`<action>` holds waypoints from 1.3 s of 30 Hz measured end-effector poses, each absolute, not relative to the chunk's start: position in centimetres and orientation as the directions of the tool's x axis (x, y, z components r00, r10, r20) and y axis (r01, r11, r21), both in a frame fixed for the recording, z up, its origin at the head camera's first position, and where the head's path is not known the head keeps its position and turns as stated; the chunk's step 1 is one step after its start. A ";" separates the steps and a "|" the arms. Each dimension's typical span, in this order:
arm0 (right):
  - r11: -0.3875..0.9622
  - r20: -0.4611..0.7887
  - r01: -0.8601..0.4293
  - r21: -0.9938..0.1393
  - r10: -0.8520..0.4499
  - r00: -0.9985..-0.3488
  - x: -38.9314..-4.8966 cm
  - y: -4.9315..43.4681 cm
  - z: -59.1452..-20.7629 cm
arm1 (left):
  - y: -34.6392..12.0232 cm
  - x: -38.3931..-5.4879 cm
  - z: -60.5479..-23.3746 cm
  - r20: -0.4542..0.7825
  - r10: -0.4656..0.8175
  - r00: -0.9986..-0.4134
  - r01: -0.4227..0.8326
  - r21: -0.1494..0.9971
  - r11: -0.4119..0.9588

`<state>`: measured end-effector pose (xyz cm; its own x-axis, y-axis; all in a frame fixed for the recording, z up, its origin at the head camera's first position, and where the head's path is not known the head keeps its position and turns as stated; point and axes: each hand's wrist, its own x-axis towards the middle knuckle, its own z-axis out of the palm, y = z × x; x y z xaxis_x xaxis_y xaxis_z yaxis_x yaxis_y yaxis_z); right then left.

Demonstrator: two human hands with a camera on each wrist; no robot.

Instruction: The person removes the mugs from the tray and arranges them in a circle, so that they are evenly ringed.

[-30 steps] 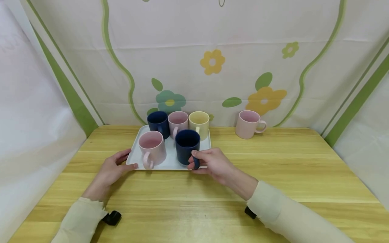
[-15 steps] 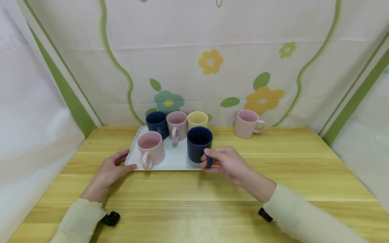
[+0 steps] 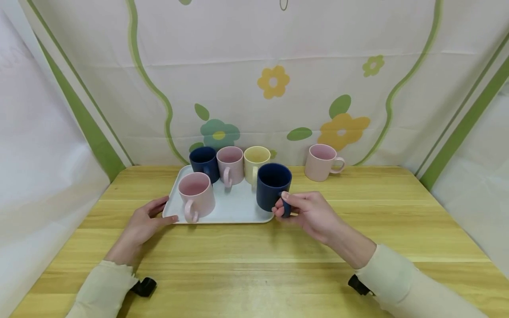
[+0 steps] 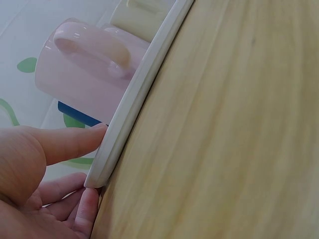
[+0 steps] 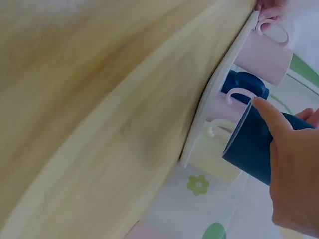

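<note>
Navy mug (image 3: 270, 194) in right hand (image 3: 312, 216), fingers and thumb gripping its handle; appears lifted over front right corner of white tray (image 3: 234, 204). Looks ceramic: probably stiff, fairly weighty, smooth-walled, breakable if knocked. Handle seems best hold, other hand under base if needed. Left hand (image 3: 141, 225) grips tray's front left corner, thumb on front rim. Yellow mug (image 3: 256, 165) close behind, main obstacle; front pink mug (image 3: 202, 201) to left, lone pink mug (image 3: 319, 165) on table, well apart.
</note>
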<state>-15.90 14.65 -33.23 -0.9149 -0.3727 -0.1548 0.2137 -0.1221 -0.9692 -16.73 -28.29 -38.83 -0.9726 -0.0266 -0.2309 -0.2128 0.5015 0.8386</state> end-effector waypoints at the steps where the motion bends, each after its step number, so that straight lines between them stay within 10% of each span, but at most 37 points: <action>1: -0.130 -0.144 0.205 -0.970 -0.370 -0.918 -15.9 14.7 -33.3 | -28.3 -16.7 -38.9 -0.229 -0.028 -0.973 -0.211 0.837 0.505; 39: -0.159 0.112 -0.047 -0.986 -0.431 -0.895 -17.0 23.0 -35.3 | -28.4 -16.9 -39.1 -0.238 -0.027 -0.971 -0.221 0.846 0.486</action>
